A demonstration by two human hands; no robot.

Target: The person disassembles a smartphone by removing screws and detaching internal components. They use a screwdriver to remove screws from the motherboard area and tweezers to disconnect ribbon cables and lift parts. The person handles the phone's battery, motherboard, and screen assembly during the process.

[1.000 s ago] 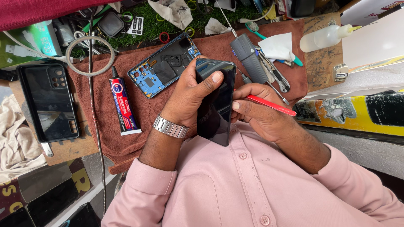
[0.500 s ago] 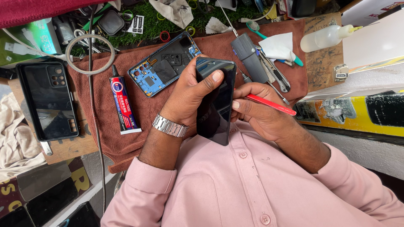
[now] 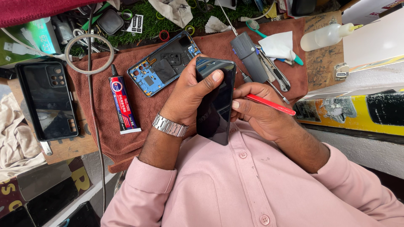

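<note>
My left hand (image 3: 189, 94), with a metal watch on its wrist, grips a dark phone (image 3: 214, 103) upright on its edge above the brown cloth (image 3: 139, 113), thumb pressed on the upper side. My right hand (image 3: 256, 111) holds a thin red pry tool (image 3: 271, 105) against the phone's right edge. Just beyond my left hand, an opened phone frame with a blue board (image 3: 162, 63) lies on the cloth. A tube of glue with a black nozzle (image 3: 122, 103) rests to the left of it.
A black phone back cover (image 3: 48, 101) lies on a wooden board at the left, beside a coiled grey cable (image 3: 88, 52). A grey tool (image 3: 250, 56), white tissue (image 3: 277, 44), toothbrush (image 3: 261, 31) and plastic squeeze bottle (image 3: 326, 35) sit at the far right. A yellow box (image 3: 349, 113) borders the right.
</note>
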